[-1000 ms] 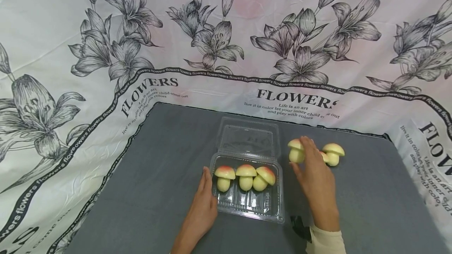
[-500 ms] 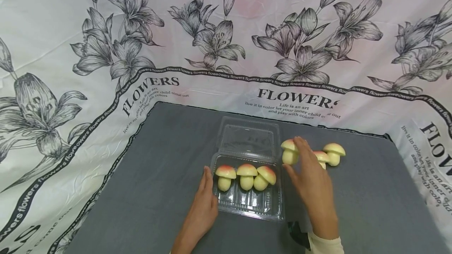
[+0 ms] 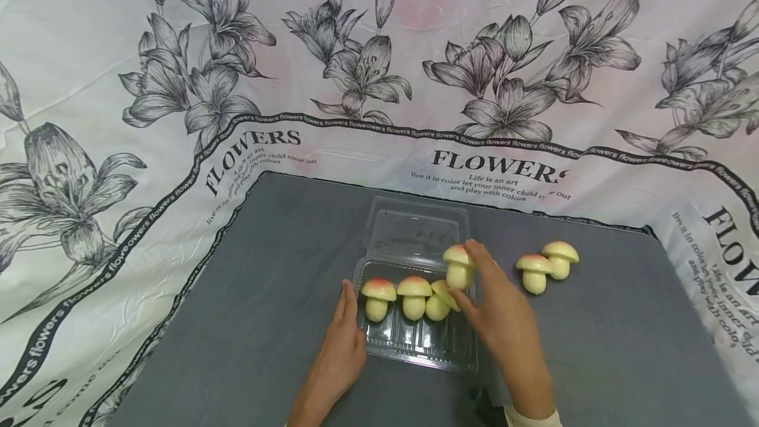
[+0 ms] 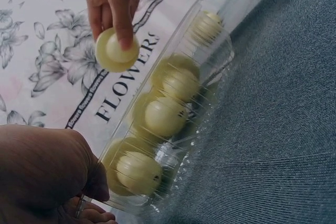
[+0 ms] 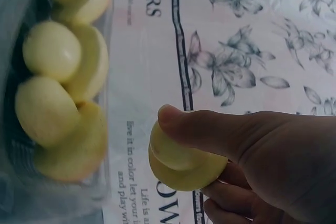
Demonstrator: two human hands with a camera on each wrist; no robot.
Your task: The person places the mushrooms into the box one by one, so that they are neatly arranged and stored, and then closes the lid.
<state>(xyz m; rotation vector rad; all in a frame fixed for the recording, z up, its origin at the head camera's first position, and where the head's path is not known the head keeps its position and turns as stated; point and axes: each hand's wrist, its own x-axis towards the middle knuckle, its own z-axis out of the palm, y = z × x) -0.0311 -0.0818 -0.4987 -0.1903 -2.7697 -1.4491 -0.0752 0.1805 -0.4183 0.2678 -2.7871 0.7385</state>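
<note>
My right hand [image 3: 504, 312] pinches a toy mushroom [image 3: 459, 267], pale yellow with a reddish cap, between thumb and fingers. It is raised above the right side of a clear plastic clamshell box [image 3: 415, 358]. In the right wrist view, the thumb lies along the stem of this held mushroom [image 5: 178, 153]. Three similar mushrooms [image 3: 413, 298] lie in a row inside the box; the rightmost is tilted and partly hidden by the held one. My left hand [image 3: 338, 354] grips the box's left edge, and in the left wrist view that hand [image 4: 47, 163] has the rim between thumb and fingers.
Two more mushrooms [image 3: 534, 272] lie touching on the grey table [image 3: 267, 269], right of the box. The box's lid [image 3: 418, 232] is folded open toward the back. A flower-printed sheet [image 3: 356, 143] hangs behind the table.
My right hand has lifted a mushroom from the group on the right and carried it left over the box. The left hand has stayed at the box's edge.
</note>
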